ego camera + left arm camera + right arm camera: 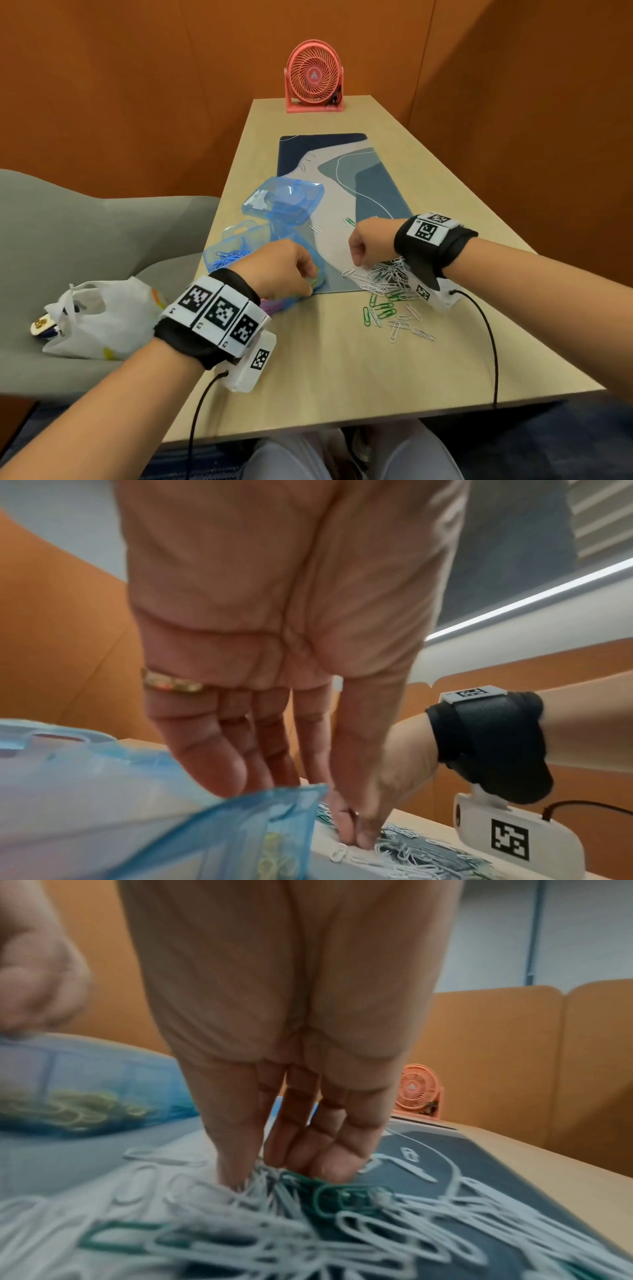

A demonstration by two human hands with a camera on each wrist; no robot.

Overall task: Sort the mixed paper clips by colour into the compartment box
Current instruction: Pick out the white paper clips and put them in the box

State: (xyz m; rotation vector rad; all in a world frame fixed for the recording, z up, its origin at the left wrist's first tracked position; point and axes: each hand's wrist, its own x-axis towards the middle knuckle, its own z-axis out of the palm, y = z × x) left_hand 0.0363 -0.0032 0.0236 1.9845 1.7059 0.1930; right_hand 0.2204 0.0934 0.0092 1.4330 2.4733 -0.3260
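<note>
The right hand (368, 240) reaches down into the pile of paper clips (385, 277), its fingers (329, 1156) nearly straight with tips buried among white and green clips; whether they pinch one cannot be told. The pile straddles the near edge of the desk mat (342, 178) and spills onto the bare worktop (342, 370), clips lying at every angle. The left hand (277, 267) hangs over the compartment box (233, 253), fingers (212, 750) extended and relaxed, holding nothing visible.

The box is clear blue, its long axis running from the near worktop edge away to the far left, with its open lid (284, 200) tilted up at the far end. Blue clips (227, 257) fill one left compartment; the right wrist view adds yellow clips (72, 1107) in another, hidden by the left hand from the head view. A few stray clips (347, 222) lie further up the mat. A pink fan (313, 77) stands at the far end, and a plastic bag (99, 315) rests on the grey chair (68, 222) to the left.
</note>
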